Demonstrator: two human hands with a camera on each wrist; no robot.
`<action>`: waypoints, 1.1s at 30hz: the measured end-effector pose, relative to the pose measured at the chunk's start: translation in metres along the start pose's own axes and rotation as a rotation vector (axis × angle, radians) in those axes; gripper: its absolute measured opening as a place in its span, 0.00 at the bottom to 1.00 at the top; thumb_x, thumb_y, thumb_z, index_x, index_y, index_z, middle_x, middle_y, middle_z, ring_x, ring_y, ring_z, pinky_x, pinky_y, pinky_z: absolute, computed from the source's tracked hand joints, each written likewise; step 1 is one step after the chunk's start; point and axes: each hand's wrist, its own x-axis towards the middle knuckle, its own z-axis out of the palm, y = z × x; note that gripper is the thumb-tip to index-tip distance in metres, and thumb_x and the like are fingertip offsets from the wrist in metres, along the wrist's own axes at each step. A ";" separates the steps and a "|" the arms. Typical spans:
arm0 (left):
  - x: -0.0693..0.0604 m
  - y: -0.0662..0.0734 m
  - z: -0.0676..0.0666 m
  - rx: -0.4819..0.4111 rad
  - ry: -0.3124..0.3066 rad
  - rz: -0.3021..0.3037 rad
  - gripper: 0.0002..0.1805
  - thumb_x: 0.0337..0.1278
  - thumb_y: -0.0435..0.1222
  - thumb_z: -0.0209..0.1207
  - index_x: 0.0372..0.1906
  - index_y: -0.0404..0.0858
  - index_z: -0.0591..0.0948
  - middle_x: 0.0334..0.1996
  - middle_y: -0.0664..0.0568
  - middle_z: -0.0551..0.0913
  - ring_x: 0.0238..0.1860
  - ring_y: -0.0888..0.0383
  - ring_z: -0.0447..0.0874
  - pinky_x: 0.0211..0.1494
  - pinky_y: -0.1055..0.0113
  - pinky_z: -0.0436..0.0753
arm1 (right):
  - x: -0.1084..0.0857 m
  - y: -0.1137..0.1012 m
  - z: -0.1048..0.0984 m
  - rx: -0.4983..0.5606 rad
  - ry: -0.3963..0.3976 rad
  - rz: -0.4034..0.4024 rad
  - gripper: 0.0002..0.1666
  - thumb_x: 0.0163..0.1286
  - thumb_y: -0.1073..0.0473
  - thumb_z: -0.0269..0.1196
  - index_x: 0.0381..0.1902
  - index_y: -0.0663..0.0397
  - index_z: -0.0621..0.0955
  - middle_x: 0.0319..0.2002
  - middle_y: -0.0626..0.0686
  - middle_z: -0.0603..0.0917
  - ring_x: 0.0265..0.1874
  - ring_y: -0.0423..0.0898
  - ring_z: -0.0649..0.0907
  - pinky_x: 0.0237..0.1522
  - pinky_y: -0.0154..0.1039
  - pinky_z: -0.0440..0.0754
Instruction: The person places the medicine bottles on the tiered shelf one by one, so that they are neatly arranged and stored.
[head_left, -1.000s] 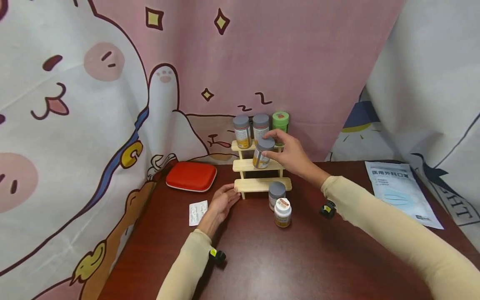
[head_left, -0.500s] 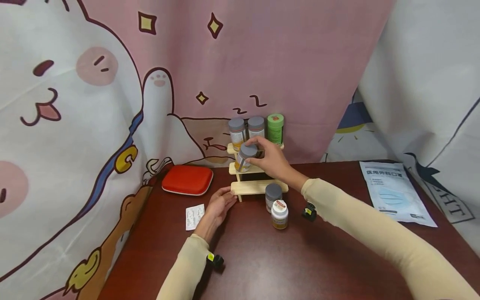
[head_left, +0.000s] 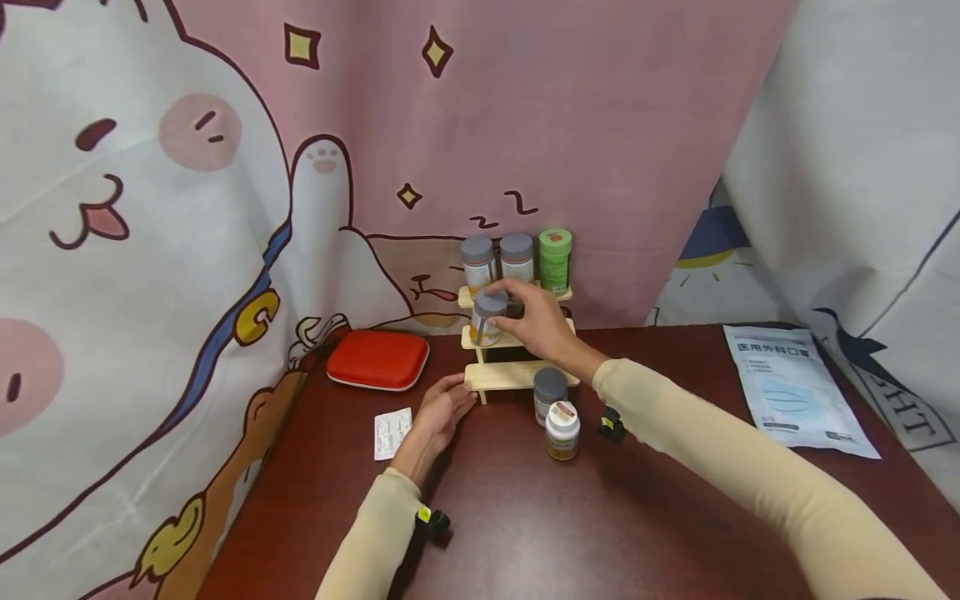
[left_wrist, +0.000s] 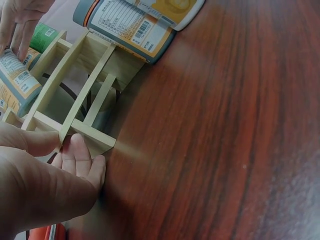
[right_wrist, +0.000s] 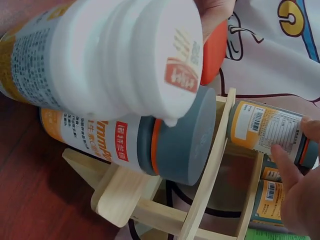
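A three-tier wooden rack (head_left: 501, 376) stands on the table. My right hand (head_left: 542, 323) pinches a grey-capped bottle (head_left: 487, 321) at its cap, upright at the left end of the middle tier. In the right wrist view, that bottle (right_wrist: 267, 131) has its base at the shelf board. The left hand (head_left: 438, 414) holds the lower left end of the rack; its thumb and fingers pinch the wood in the left wrist view. Two grey-capped bottles (head_left: 477, 260) and a green one (head_left: 555, 260) occupy the top tier.
Before the rack's right end stand a grey-capped bottle (head_left: 550, 395) and a white-capped bottle (head_left: 562, 431). A red case (head_left: 378, 359) and a blister pack (head_left: 392, 433) lie left, a mask packet (head_left: 798, 387) right. A patterned curtain hangs behind.
The right hand has carried its grey-capped bottle leftward along the middle tier, and the bottle now stands straighter. My left hand keeps its hold on the rack.
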 end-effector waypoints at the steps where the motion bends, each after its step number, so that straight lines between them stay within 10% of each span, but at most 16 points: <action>1: 0.000 0.000 0.000 0.001 0.002 -0.001 0.19 0.75 0.26 0.54 0.66 0.26 0.72 0.42 0.53 0.81 0.44 0.57 0.85 0.80 0.47 0.74 | 0.001 0.001 0.001 -0.011 0.002 -0.009 0.26 0.65 0.59 0.77 0.61 0.45 0.83 0.60 0.52 0.87 0.59 0.54 0.87 0.63 0.51 0.87; 33: 0.002 0.000 -0.001 -0.004 -0.019 0.005 0.19 0.74 0.26 0.54 0.65 0.26 0.71 0.38 0.54 0.82 0.43 0.58 0.85 0.79 0.47 0.75 | 0.003 -0.001 0.017 -0.176 0.051 -0.008 0.28 0.69 0.57 0.74 0.66 0.39 0.82 0.65 0.56 0.75 0.65 0.55 0.77 0.61 0.55 0.82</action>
